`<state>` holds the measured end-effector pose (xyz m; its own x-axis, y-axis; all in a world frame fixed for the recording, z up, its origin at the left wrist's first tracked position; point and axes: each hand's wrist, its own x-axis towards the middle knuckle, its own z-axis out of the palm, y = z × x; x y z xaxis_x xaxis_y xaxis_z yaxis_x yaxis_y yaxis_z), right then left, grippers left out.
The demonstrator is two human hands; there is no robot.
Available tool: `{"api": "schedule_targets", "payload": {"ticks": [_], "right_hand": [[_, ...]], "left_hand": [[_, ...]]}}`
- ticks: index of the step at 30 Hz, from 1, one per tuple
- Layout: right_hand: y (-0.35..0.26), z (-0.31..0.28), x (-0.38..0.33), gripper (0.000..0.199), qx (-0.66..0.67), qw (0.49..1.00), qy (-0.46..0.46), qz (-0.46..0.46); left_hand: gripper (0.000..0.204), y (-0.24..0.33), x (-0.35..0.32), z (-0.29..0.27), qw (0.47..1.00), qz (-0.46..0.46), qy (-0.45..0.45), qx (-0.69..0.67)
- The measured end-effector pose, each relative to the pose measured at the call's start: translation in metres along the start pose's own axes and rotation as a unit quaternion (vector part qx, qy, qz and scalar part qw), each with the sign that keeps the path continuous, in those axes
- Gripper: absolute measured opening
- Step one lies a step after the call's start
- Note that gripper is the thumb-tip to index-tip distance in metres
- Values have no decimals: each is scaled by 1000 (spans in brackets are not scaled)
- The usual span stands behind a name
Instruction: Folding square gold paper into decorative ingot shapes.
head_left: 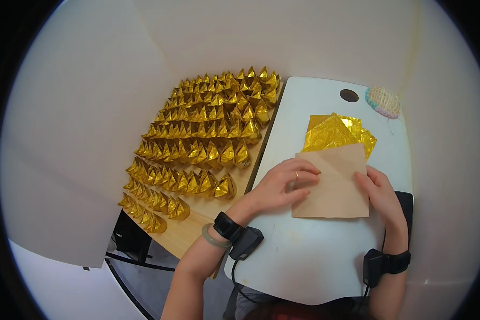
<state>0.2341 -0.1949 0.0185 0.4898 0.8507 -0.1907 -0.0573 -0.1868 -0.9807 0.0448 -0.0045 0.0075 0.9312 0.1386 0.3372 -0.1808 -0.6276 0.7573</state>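
Note:
A square tan paper sheet (333, 194), its plain side up, lies on the white tabletop before me. My left hand (282, 184) rests on its left part, fingers stretched out and apart, a ring on one of them. At the sheet's right edge, my right hand (381, 194) has its thumb on top and the other fingers curled at the edge, partly hidden. Gold foil paper sheets (333, 134) fan out behind the tan sheet, which overlaps them.
Rows of folded gold foil pieces (197, 128) stand on a wooden board (197, 221) at the left. A woven oval pad (383, 102) and a dark round hole (349, 96) are at the table's far right. Pale walls enclose the back and right. Wrist devices (246, 242) trail cables.

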Motion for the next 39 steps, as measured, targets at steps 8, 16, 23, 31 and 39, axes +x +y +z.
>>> {"api": "schedule_targets", "payload": {"ticks": [8, 16, 23, 31, 39], "right_hand": [[-8, -1, -7, 43, -138, 989, 55, 18], [7, -10, 0, 30, -123, 989, 68, -37], [10, -4, 7, 26, -55, 984, 134, -101], [7, -8, 3, 40, -49, 998, 38, -1], [8, -6, 2, 35, -34, 998, 21, -39]], "left_hand": [[16, 4, 1, 1, 997, 4, -68, 31], [53, 1, -2, 0, 998, -14, -61, -16], [93, 3, 0, 1, 992, 24, -87, 89], [68, -6, 3, 9, 985, 23, 10, 170], [33, -5, -3, -1, 974, 130, 75, 172]]}}
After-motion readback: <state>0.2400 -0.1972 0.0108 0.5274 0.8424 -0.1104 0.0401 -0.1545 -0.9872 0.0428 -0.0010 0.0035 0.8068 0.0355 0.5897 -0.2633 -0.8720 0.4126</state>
